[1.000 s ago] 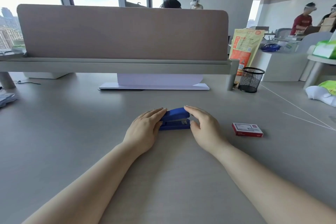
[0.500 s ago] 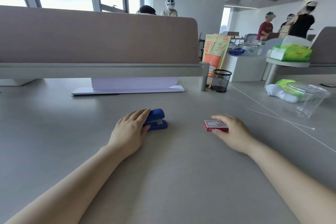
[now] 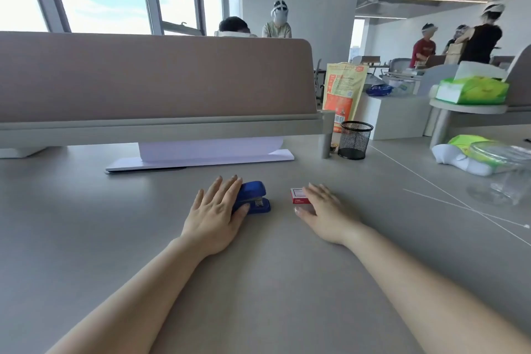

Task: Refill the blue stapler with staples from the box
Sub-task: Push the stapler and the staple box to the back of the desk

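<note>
The blue stapler [image 3: 254,198] lies closed on the grey desk [image 3: 258,282], its front end pointing right. My left hand [image 3: 217,211] rests over its rear half, fingers and thumb wrapped around it. A small red and white staple box [image 3: 298,196] sits on the desk just right of the stapler, lid closed. My right hand [image 3: 326,210] grips the box from its right side, fingers over the top and thumb at its near edge, hiding most of it. A short gap separates stapler and box.
A beige desk divider [image 3: 155,80] with a white stand [image 3: 201,159] runs across the back. A black mesh pen cup [image 3: 355,140] and an orange bag [image 3: 343,92] stand at the back right. A clear plastic container [image 3: 505,169] and green packets lie far right. Several people stand in the background.
My right hand left the stapler, moved right to the staple box and has slid the box left toward the stapler. My left hand stays on the stapler. The camera has turned right.
</note>
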### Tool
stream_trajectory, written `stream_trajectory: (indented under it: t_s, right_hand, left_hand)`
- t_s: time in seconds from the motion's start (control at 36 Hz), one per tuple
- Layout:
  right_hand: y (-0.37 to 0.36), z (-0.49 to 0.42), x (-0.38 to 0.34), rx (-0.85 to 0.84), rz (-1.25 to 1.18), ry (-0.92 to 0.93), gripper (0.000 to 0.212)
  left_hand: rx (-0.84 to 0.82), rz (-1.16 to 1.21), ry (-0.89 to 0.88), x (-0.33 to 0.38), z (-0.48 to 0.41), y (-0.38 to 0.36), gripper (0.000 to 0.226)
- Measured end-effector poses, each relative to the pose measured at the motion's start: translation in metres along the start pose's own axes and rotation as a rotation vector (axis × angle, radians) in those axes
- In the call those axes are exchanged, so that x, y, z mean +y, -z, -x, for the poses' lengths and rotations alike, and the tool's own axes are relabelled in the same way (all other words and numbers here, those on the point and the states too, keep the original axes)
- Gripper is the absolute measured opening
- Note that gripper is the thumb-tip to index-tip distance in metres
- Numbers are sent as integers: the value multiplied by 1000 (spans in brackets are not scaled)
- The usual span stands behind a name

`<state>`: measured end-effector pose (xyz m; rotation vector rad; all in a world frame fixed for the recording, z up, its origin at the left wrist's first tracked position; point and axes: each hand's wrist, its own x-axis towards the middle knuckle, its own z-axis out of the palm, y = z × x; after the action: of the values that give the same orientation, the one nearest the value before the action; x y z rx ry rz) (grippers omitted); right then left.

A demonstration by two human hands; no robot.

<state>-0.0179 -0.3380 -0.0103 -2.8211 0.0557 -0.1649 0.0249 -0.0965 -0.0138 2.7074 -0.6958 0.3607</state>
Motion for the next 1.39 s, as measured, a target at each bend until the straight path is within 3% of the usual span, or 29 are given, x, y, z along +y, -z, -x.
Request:
stream_trajectory:
  t_s: [0.42,1.39]
  right_hand:
    - [-15,-122,3,-53,-29,37,70]
    - [-20,-120,7,-3,-12,58,65]
  left_hand:
    - [40,-24,175,-20,-104,-30,57]
    - [92,-40,194,-23,-115,-39,56]
